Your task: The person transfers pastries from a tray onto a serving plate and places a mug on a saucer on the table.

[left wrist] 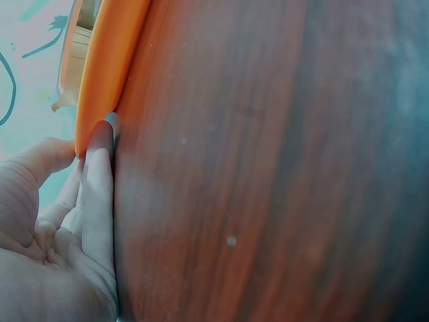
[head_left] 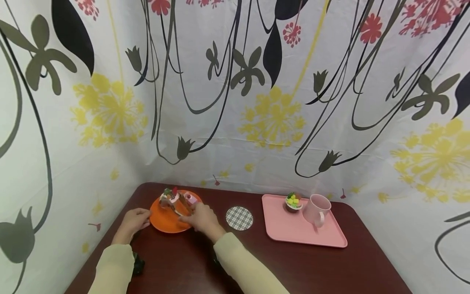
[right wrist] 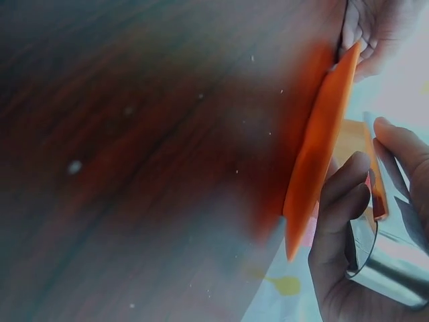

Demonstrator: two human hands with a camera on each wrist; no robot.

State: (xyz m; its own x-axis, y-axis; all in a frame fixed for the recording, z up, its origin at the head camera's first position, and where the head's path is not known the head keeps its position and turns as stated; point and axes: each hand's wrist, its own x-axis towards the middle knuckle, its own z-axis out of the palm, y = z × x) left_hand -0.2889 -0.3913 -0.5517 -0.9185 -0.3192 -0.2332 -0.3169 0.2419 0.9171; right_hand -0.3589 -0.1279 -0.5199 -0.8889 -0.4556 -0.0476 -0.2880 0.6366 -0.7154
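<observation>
My left hand (head_left: 134,222) pinches the left rim of an orange plate (head_left: 169,224), thumb above and fingers beneath, as the left wrist view shows. In the right wrist view, my right hand (right wrist: 348,248) holds what look like tongs (right wrist: 379,194), with wooden arms and a curved, shiny metal end near the palm. Their tips reach over the plate toward a small cake-like piece (head_left: 172,198) with white, green and red on top. Whether the tips touch it I cannot tell. A pink piece (head_left: 189,198) sits beside it on the plate, partly behind the right hand.
A round checked coaster (head_left: 239,218) lies right of the plate. Farther right, a pink tray (head_left: 279,228) bears a pink mug (head_left: 316,208) and a small cup of yellow and green food (head_left: 293,202). A patterned curtain (head_left: 227,122) surrounds the dark wooden table (head_left: 176,265).
</observation>
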